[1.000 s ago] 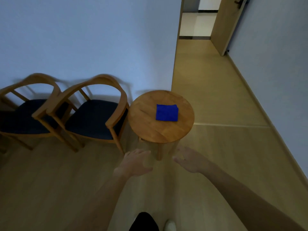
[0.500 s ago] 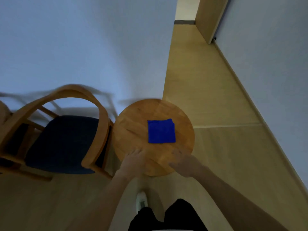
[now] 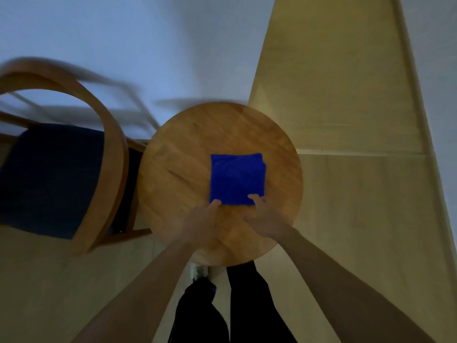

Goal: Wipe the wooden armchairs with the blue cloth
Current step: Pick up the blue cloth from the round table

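Observation:
A folded blue cloth lies flat on a round wooden side table. My left hand reaches over the table and its fingertips touch the cloth's near left corner. My right hand touches the near right corner the same way. Neither hand has a visible grip on the cloth. A wooden armchair with a curved back rail and a dark blue seat stands just left of the table, blurred by motion.
A pale wall runs behind the chair and table. Light wooden floor stretches away to the right along a second wall. My dark trouser legs stand right at the table's near edge.
I have stepped up to the table, and the view has swung down onto it. Both hands moved forward from the table's near edge to the cloth's near corners. The second armchair left the view.

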`<state>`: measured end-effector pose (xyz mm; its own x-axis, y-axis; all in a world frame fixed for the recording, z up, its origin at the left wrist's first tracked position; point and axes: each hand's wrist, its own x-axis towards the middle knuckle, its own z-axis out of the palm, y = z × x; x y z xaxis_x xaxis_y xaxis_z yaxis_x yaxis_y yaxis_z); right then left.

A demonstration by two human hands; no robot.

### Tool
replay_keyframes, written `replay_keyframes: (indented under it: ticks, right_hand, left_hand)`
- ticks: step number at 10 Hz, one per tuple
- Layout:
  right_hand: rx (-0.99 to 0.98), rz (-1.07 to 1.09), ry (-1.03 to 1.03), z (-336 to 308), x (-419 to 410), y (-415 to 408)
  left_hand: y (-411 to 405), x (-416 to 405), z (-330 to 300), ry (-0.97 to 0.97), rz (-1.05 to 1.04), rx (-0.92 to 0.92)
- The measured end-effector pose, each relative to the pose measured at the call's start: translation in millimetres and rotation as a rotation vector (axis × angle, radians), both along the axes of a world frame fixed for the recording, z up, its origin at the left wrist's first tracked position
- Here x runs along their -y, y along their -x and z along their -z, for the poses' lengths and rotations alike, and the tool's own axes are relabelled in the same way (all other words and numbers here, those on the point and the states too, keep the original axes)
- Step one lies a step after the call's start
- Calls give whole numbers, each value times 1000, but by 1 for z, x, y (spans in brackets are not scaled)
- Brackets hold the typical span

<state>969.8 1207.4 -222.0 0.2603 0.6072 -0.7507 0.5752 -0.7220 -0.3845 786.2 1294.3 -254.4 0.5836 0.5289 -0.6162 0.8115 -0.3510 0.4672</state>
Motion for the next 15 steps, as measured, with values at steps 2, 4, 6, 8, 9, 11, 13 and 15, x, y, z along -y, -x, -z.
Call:
replay_keyframes:
  ticks: [2,4,6,8,9,11,13,15]
  right_hand:
    - [58,-43,-66,81,-24,-22]
    - [190,-116,-61,119,-33,-20]
    - [316,-230,-96,125,-29,-24]
    - [336,-269,-93,131,-28,-22]
    - [359,-298,-71,131,-28,-20]
    - [442,-336,-253,96,-50,-35]
    - [223,-239,-456,16,-93,-40]
    - [63,-475,-511,-60,-112,-20]
  left_hand:
    - [-31,-20,65,-70,-218,69]
    - [-40,-24,96,83,-409,99]
    - [-36,-33,111,24,-321,146]
    - [-35,-35,129,-66,-222,174]
    - [-38,-32,130,-121,-210,167]
    - [-48,-60,87,-472,-12,273]
    - [-36,-105,2,-285,-121,409]
    - [16,-124,-72,-201,-110,371]
